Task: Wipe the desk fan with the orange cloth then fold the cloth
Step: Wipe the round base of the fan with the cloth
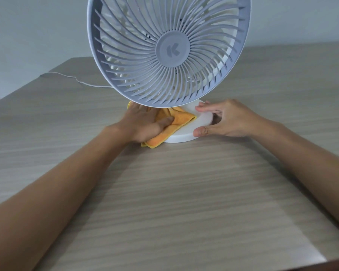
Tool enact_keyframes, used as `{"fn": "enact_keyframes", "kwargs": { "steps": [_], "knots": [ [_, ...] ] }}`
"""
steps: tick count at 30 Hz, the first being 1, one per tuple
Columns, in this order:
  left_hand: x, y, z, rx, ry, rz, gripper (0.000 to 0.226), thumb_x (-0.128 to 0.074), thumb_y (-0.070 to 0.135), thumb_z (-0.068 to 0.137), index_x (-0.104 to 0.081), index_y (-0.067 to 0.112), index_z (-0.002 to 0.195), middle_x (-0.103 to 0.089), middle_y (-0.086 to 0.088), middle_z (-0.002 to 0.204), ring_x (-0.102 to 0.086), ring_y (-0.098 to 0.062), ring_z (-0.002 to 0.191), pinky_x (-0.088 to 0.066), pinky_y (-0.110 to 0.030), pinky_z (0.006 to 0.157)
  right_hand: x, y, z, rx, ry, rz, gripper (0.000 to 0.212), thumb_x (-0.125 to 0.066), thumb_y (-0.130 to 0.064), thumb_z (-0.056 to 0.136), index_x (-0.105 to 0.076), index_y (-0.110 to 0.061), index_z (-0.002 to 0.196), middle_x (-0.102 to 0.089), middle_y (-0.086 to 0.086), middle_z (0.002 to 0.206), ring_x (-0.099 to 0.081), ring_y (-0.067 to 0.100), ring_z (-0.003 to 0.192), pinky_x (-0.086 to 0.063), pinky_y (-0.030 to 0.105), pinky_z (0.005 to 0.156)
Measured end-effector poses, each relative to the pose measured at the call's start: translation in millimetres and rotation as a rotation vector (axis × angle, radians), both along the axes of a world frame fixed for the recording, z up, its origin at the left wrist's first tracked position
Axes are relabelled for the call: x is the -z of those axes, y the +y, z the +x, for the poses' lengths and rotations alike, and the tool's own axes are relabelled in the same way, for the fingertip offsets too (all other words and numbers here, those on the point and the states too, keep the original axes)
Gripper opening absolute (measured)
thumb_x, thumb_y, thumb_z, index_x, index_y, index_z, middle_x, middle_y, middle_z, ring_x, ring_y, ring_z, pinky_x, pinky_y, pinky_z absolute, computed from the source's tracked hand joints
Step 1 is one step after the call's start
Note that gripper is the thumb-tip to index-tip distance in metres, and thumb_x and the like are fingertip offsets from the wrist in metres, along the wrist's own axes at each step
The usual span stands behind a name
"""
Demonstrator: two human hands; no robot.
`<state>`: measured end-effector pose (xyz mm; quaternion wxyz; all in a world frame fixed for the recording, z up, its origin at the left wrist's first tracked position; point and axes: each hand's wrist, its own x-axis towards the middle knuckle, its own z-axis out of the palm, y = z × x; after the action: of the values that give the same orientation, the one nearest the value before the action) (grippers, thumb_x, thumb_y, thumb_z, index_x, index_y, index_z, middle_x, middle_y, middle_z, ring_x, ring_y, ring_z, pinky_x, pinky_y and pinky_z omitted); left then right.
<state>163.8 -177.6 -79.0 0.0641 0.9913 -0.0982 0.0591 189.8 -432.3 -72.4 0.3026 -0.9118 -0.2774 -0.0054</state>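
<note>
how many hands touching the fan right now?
2. The left hand presses the orange cloth onto the left side of the fan base; the right hand grips the base's right edge, thumb in front and fingers behind.

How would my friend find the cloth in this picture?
Find the big fan on the wooden table and look under its grille at the round white base. The cloth lies crumpled there under the left hand, the only orange thing.

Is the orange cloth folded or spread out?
Bunched, not neatly folded: the orange cloth lies crumpled under the left hand on the white round fan base.
</note>
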Motion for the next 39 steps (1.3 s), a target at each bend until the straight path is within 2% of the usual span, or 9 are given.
{"fn": "enact_keyframes", "kwargs": {
  "steps": [5,12,15,19,25,30,32,36,39],
  "knots": [
    [4.7,-20.9,-24.1,-0.012,-0.052,0.053,0.087,-0.011,0.075,0.08,-0.016,0.027,0.153,-0.009,-0.007,0.163,0.0,-0.025,0.15,0.003,-0.041,0.121,0.6,0.3,-0.8,-0.017,0.016,0.032,0.107,-0.078,-0.076,0.038,-0.058,-0.029,0.132,-0.048,-0.018,0.144,-0.032,-0.014,0.133,-0.027,0.028,0.117],
    [5.9,-53.1,-41.5,0.066,-0.085,0.043,0.067,-0.015,0.058,0.095,-0.036,0.02,0.145,-0.032,-0.014,0.153,-0.018,-0.028,0.145,-0.006,-0.042,0.121,0.5,-2.1,7.4,-0.015,0.081,0.061,0.119,-0.08,-0.08,0.026,-0.059,-0.027,0.131,-0.05,-0.019,0.141,-0.041,-0.013,0.128,-0.03,0.028,0.116],
    [1.8,-53.8,-47.6,0.173,-0.054,-0.178,0.054,-0.021,0.049,0.101,-0.042,0.023,0.144,-0.028,-0.006,0.158,-0.015,-0.016,0.146,0.003,-0.025,0.117,3.4,-2.5,9.4,-0.033,0.131,0.128,0.114,-0.082,-0.077,0.027,-0.061,-0.029,0.128,-0.058,-0.024,0.13,-0.047,-0.01,0.123,-0.034,0.031,0.114],
    [-8.8,-35.9,-51.2,0.262,0.046,-0.664,0.035,-0.04,0.039,0.101,-0.06,0.027,0.128,-0.055,0.012,0.135,-0.042,-0.002,0.124,-0.026,-0.009,0.1,-0.6,-6.7,8.0,-0.096,0.185,0.162,0.109,-0.088,-0.063,0.037,-0.054,-0.028,0.135,-0.058,-0.018,0.13,-0.05,-0.01,0.122,-0.034,0.028,0.114],
    [-5.0,4.4,-44.2,0.173,0.027,-1.096,0.016,-0.059,0.035,0.092,-0.073,0.03,0.097,-0.072,0.023,0.102,-0.061,0.008,0.105,-0.04,-0.02,0.1,-20.2,-9.5,-10.7,-0.052,0.156,0.237,0.057,-0.069,-0.044,0.067,-0.065,-0.032,0.122,-0.064,-0.007,0.128,-0.051,0.003,0.127,-0.035,0.03,0.11],
    [-1.7,26.0,-33.7,0.098,0.015,-0.689,0.058,-0.055,0.056,0.081,-0.044,0.047,0.137,-0.039,0.017,0.151,-0.026,-0.013,0.144,-0.015,-0.044,0.12,-9.7,30.6,-30.1,0.076,-0.244,-0.093,0.054,-0.035,-0.069,0.088,-0.057,-0.037,0.126,-0.069,-0.003,0.117,-0.06,0.019,0.112,-0.047,0.034,0.093],
    [-0.1,33.6,-28.4,0.078,0.065,-0.583,0.07,-0.057,0.056,0.082,-0.032,0.043,0.146,-0.027,0.015,0.158,-0.016,-0.013,0.148,-0.011,-0.046,0.121,-4.6,43.7,-32.7,0.008,-0.312,-0.162,0.058,-0.029,-0.069,0.09,-0.046,-0.037,0.135,-0.058,-0.003,0.133,-0.053,0.022,0.122,-0.045,0.039,0.099],
    [1.7,39.4,-18.4,0.028,0.21,-0.713,0.072,-0.066,0.035,0.086,-0.033,0.024,0.15,-0.029,0.01,0.158,-0.02,-0.012,0.147,-0.013,-0.039,0.121,4.6,61.2,-34.5,-0.2,-0.406,-0.236,0.054,-0.035,-0.055,0.097,-0.028,-0.04,0.149,-0.024,-0.013,0.159,-0.02,0.012,0.147,-0.027,0.041,0.116],
    [2.5,40.8,-17.7,0.068,0.247,-0.726,0.085,-0.063,0.038,0.074,-0.032,0.018,0.15,-0.027,0.007,0.159,-0.015,-0.014,0.149,-0.01,-0.04,0.122,4.0,61.8,-32.5,-0.22,-0.296,-0.231,0.046,-0.037,-0.047,0.1,-0.035,-0.042,0.146,-0.024,-0.01,0.159,-0.016,0.006,0.147,-0.019,0.041,0.12]
  ]
}}
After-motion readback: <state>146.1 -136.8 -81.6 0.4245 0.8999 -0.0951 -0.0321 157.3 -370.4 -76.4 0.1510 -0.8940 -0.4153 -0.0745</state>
